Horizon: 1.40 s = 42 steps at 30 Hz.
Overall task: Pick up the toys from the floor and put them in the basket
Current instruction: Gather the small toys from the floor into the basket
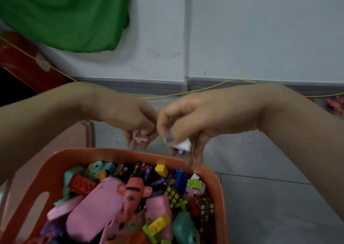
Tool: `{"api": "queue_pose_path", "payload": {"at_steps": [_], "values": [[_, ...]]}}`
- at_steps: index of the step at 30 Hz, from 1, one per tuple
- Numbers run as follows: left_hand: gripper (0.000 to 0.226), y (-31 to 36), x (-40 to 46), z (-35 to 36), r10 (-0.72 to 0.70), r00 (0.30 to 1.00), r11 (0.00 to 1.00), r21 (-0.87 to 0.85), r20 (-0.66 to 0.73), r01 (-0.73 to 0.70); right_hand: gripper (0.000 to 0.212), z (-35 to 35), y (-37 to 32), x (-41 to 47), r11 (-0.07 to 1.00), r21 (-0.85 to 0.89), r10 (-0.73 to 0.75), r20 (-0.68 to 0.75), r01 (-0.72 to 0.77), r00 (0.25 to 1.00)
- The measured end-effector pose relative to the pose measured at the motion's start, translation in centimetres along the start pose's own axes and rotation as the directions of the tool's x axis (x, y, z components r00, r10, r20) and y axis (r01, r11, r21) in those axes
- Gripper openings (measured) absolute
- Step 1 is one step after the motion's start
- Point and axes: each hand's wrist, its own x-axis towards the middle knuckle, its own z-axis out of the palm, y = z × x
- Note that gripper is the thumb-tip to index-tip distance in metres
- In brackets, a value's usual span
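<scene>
1. Two bare hands meet just above the far rim of an orange basket point(119, 155) heaped with toys.
2. The left hand point(130, 117) curls its fingers round a small pink toy point(141, 139).
3. The right hand point(188, 121) pinches a white block point(183, 144).
4. Both pieces hang at the rim's edge; released here, they could likely strike it, or bounce off the heap, onto the grey floor point(260, 169).

My only view is head-worn, looking forward and down, close over both hands and the basket point(214, 173), toward the wall point(260, 29).
</scene>
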Motion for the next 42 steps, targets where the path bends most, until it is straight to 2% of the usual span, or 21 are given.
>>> {"api": "queue_pose_path", "payload": {"at_steps": [1,3,5,8,10,13,14,17,20,22,24,28,30,32,35,37,39,42], "values": [[0.027,0.2,-1.1,0.7,0.003,0.999,0.999,0.038,0.045,-0.005,0.004,1.3,-0.7,-0.2,0.996,-0.074,0.053,0.064,-0.048,0.997],[0.036,0.3,-2.7,2.2,-0.001,0.995,0.99,0.137,0.098,-0.012,0.013,3.3,-1.0,-0.2,0.954,-0.257,0.191,0.119,-0.155,0.974],[0.041,0.4,-3.1,3.4,-0.017,0.997,0.969,0.247,0.08,-0.004,0.018,4.1,-0.8,0.0,0.884,-0.392,0.291,0.031,-0.256,0.956],[0.013,1.2,-3.1,4.3,-0.045,0.999,0.9,0.433,-0.02,0.049,0.019,3.8,0.1,0.5,0.783,-0.509,0.269,-0.242,-0.358,0.932],[0.01,1.7,-2.5,4.4,-0.012,0.992,0.83,0.551,-0.128,0.081,0.026,3.4,1.3,1.0,0.71,-0.564,0.23,-0.383,-0.423,0.895],[0.034,1.5,-1.0,4.9,0.041,0.972,0.73,0.671,-0.233,0.131,0.037,3.6,3.6,1.5,0.695,-0.563,0.237,-0.409,-0.448,0.881],[0.034,1.2,-0.4,5.1,0.052,0.966,0.686,0.713,-0.252,0.149,0.039,3.7,4.3,1.6,0.686,-0.574,0.229,-0.414,-0.447,0.881],[0.012,-0.2,0.7,5.4,0.101,0.96,0.589,0.793,-0.261,0.153,0.032,3.3,6.5,1.8,0.642,-0.622,0.191,-0.436,-0.448,0.879],[0.011,-0.5,0.9,5.2,0.142,0.968,0.522,0.846,-0.208,0.105,0.018,2.7,7.7,1.8,0.74,-0.543,0.187,-0.401,-0.397,0.897],[0.004,-0.2,1.2,4.7,0.17,0.967,0.477,0.875,-0.19,0.088,0.02,1.8,7.9,1.8,0.727,-0.563,0.163,-0.414,-0.393,0.895],[0.012,0.4,1.8,3.6,0.196,0.959,0.451,0.887,-0.202,0.095,0.022,0.7,7.7,1.6,0.723,-0.558,0.148,-0.449,-0.406,0.881],[0.017,2.6,3.9,0.9,0.239,0.93,0.395,0.903,-0.279,0.169,0.004,-2.5,7.6,0.6,0.697,-0.523,0.105,-0.603,-0.491,0.791],[0.018,4.6,5.2,-0.1,0.233,0.918,0.387,0.897,-0.32,0.214,0.008,-3.8,8.0,-0.6,0.672,-0.502,0.068,-0.69,-0.545,0.72],[0.018,6.8,6.3,-0.8,0.197,0.911,0.439,0.863,-0.362,0.248,0.021,-4.6,8.7,-1.5,0.729,-0.42,0.055,-0.751,-0.54,0.658],[0.026,11.4,8.5,-1.0,0.215,0.897,0.507,0.83,-0.385,0.234,0.038,-4.9,10.1,-3.9,0.905,-0.226,0.039,-0.8,-0.361,0.598],[0.028,15.1,10.3,-0.4,0.287,0.872,0.536,0.821,-0.396,0.196,0.036,-4.9,11.8,-6.5,0.979,-0.076,0.051,-0.811,-0.191,0.583],[0.029,17.6,12.2,0.2,0.326,0.852,0.569,0.805,-0.41,0.17,0.031,-5.4,14.2,-9.2,0.992,0.064,0.113,-0.832,-0.108,0.543],[0.032,19.5,15.9,1.5,0.294,0.859,0.642,0.752,-0.42,0.148,0.031,-7.1,19.8,-13.4,0.966,0.179,0.235,-0.907,-0.185,0.35]]}}
